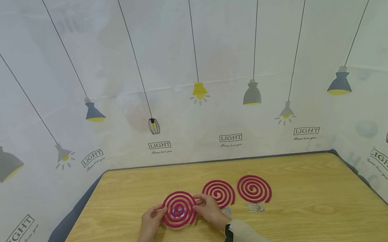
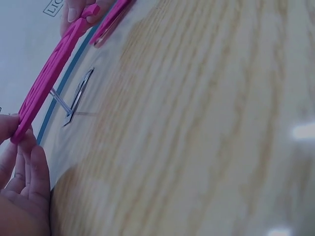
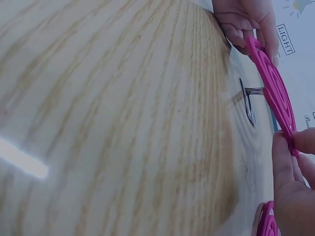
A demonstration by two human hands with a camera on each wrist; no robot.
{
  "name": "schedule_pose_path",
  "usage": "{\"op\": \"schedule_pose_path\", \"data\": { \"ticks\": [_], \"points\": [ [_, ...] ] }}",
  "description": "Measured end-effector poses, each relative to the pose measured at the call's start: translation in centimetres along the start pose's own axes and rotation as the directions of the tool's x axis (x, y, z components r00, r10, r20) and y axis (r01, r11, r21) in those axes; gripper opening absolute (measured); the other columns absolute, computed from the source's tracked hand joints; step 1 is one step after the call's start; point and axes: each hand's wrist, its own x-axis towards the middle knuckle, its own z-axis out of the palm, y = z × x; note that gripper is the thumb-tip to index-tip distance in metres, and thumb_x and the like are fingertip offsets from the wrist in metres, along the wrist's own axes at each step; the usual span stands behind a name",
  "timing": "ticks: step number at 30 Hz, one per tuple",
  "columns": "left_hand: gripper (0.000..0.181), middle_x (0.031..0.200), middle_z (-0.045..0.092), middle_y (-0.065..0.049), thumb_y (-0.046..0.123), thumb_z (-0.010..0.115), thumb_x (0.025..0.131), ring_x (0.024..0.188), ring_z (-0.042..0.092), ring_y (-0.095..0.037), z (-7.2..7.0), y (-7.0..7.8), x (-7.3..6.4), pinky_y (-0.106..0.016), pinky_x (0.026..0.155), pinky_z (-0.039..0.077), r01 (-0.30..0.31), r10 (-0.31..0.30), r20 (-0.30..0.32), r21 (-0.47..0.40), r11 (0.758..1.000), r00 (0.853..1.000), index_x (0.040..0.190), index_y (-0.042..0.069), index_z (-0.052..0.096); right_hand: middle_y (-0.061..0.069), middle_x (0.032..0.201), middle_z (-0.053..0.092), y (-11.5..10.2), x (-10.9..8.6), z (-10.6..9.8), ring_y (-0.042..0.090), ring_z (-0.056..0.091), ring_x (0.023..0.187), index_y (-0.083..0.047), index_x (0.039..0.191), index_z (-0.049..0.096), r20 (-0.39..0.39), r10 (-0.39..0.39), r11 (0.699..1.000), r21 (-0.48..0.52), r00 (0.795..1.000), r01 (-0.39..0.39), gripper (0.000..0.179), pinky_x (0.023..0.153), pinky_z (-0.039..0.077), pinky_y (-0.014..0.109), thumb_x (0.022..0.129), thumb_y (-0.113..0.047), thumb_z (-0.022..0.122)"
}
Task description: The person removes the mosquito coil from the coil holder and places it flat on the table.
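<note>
A pink mosquito coil is pinched at its left edge by my left hand and at its right edge by my right hand. Both wrist views show the coil held level above the table. Beneath its middle stands a small metal stand, its flat frame on the tabletop and its upright prong meeting the coil's centre. In the head view that stand shows only through the gaps of the spiral.
Two more pink coils lie to the right: a nearer coil beside my right hand and a farther coil. Metal stands appear at their near edges. The wooden table meets a printed cloth wall behind.
</note>
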Motion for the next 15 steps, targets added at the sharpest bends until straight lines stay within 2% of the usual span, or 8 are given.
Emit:
{"op": "schedule_pose_path", "data": {
  "ticks": [7,13,15],
  "points": [
    [0.045,0.088,0.063,-0.008,0.024,0.063,0.082,0.066,0.057,-0.012,-0.1,0.3,0.0,-0.025,0.059,0.05,0.016,-0.016,0.023,-0.013,1.0,1.0,0.114,-0.006,0.051,0.016,0.088,0.056,-0.8,-0.3,-0.1,0.023,0.058,0.074,0.013,0.112,0.049,-0.009,-0.009,1.0,-0.014,1.0,0.009,0.034,0.063,0.053,0.039,0.079,0.008,0.056],
    [0.046,0.089,0.063,-0.008,0.025,0.063,0.081,0.069,0.058,-0.011,-0.1,0.5,0.1,-0.026,0.061,0.05,0.048,-0.047,0.013,-0.002,0.999,0.999,0.114,-0.004,0.051,0.019,0.086,0.056,-2.5,-1.1,-0.1,0.027,0.058,0.074,0.016,0.11,0.049,-0.012,-0.031,0.999,-0.029,0.999,0.03,0.033,0.063,0.052,0.042,0.079,0.009,0.054],
    [0.046,0.09,0.063,-0.008,0.025,0.064,0.08,0.07,0.058,-0.012,-0.1,0.6,0.1,-0.026,0.062,0.05,0.058,-0.058,0.012,-0.003,0.998,0.998,0.114,-0.004,0.051,0.019,0.086,0.056,-2.4,-1.0,-0.2,0.026,0.058,0.074,0.015,0.11,0.049,-0.009,-0.027,0.999,-0.022,1.0,0.027,0.033,0.063,0.052,0.04,0.079,0.009,0.054]
  ]
}}
